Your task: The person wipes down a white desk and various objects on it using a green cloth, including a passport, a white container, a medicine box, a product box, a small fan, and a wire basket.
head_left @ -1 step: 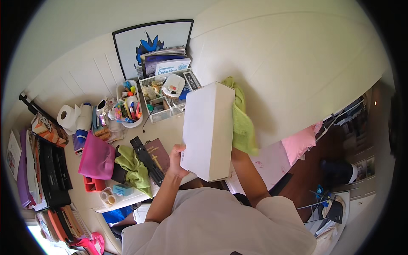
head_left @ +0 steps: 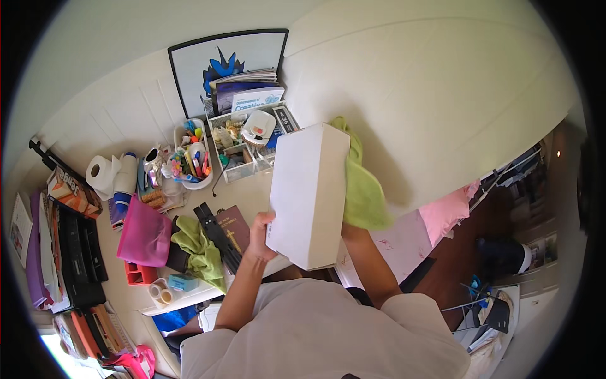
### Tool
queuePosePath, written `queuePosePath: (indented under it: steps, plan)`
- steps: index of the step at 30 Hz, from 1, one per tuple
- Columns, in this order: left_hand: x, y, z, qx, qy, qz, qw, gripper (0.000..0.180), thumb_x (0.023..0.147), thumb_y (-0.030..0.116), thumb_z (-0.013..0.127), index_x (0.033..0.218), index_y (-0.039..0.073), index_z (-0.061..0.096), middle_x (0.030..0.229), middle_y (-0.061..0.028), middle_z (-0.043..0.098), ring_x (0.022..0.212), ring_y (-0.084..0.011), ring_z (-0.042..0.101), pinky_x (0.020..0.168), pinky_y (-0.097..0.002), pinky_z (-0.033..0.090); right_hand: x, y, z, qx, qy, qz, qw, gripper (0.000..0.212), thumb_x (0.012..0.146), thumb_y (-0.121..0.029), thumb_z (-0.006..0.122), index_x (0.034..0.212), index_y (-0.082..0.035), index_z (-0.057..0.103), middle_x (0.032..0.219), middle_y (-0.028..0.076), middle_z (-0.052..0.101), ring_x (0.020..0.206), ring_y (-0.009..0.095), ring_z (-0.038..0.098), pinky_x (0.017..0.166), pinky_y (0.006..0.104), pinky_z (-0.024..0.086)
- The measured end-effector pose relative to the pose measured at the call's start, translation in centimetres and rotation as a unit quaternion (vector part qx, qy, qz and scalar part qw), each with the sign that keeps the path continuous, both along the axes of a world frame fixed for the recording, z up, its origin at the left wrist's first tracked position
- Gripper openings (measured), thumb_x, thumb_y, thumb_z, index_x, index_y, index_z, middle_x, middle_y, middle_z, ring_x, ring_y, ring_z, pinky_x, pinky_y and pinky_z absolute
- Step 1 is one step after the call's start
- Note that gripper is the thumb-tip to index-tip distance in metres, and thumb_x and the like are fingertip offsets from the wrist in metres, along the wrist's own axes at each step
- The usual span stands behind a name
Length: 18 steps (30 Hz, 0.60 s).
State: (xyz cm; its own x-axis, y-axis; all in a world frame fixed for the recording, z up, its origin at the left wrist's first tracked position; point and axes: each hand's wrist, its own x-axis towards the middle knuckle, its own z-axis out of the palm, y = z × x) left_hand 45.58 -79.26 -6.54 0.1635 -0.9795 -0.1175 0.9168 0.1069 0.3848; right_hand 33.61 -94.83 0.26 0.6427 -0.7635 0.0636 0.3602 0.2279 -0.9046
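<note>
A white box (head_left: pixel 298 196), long and tilted, is held up in front of me. My left hand (head_left: pixel 261 239) grips its lower left edge, with the thumb on the near face. Behind the box's right side goes my right forearm (head_left: pixel 369 262); that hand's fingers are hidden by the box and cloth. A light green cloth (head_left: pixel 365 196) lies along the right side of the box, its loose end spreading outward. Below and left of the box, a maroon book (head_left: pixel 235 227) and a folded black tripod-like thing (head_left: pixel 216 235) rest on the desk.
Left on the desk are a second green cloth (head_left: pixel 199 246), a pink pouch (head_left: pixel 145 234), paper rolls (head_left: pixel 100 174) and a pen holder (head_left: pixel 197 167). A white organizer (head_left: pixel 243 167) stands at the back before a framed picture (head_left: pixel 183 69). A pink pillow (head_left: pixel 445 215) lies right.
The green cloth's lower end has swung out to the right and spread wider. The white box has shifted very slightly, with my left hand still gripping it.
</note>
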Motion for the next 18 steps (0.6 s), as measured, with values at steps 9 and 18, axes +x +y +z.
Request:
queuePosePath:
  steps: [9, 18]
  plan:
    - [1.6, 0.8, 2.4, 0.040, -0.147, 0.091, 0.984, 0.066, 0.085, 0.048, 0.054, 0.131, 0.002, 0.038, 0.117, -0.0091, 0.054, 0.104, -0.0188, 0.055, 0.087, -0.0320, 0.045, -2.4, 7.3, -3.2, -0.153, 0.091, 0.026, 0.984, 0.052, 0.085, -0.028, 0.056, 0.130, -0.005, 0.040, 0.126, 0.014, 0.043, 0.117, 0.027, 0.040, 0.097, 0.0398, 0.034]
    - [-0.5, 0.7, 2.0, -0.109, 0.009, 0.013, 0.994, 0.059, 0.088, 0.045, 0.050, 0.130, 0.004, 0.041, 0.119, -0.0096, 0.055, 0.106, -0.0214, 0.055, 0.084, -0.0404, 0.049, 0.7, 3.6, -1.7, -0.083, 0.060, 0.015, 0.995, 0.056, 0.082, -0.030, 0.058, 0.129, -0.004, 0.042, 0.129, 0.019, 0.039, 0.122, 0.034, 0.034, 0.101, 0.0435, 0.028]
